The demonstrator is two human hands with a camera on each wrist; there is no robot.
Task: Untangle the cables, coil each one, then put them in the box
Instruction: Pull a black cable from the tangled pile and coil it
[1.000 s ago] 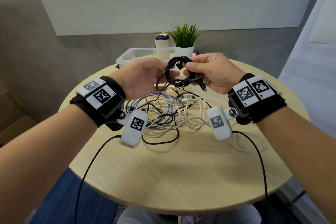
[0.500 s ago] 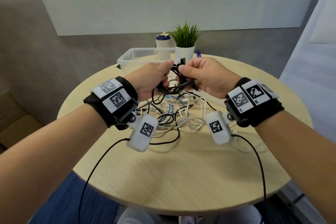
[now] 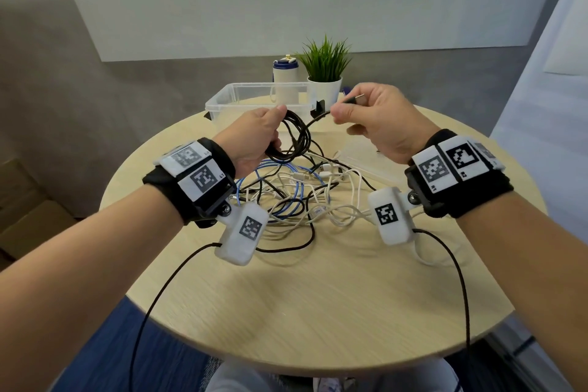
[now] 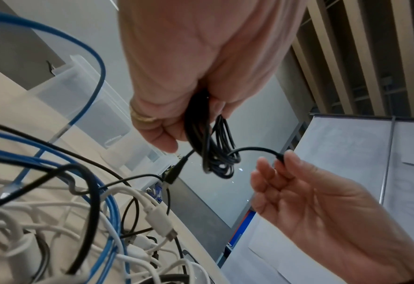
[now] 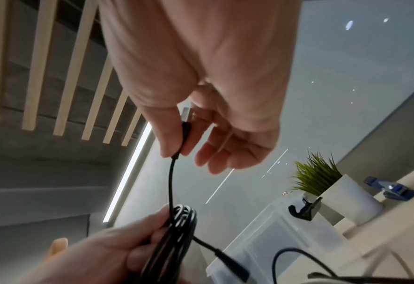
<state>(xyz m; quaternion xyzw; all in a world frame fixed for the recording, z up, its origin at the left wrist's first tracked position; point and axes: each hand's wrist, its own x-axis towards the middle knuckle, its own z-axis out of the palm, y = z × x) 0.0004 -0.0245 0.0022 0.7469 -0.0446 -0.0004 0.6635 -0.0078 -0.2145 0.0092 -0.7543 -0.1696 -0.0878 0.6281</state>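
- The left hand (image 3: 254,134) is squeezing the black cable coil (image 3: 294,137) above the table (image 3: 318,296).
- The right hand (image 3: 378,121) is pinching its loose end, just right of the coil.
- The box (image 3: 229,99) is waiting behind.

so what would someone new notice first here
The two hands raised over the table: the left hand grips a black coil, and the right hand pinches its free end by the plug. Below them lies a tangle of white, blue and black cables, with a clear box behind.
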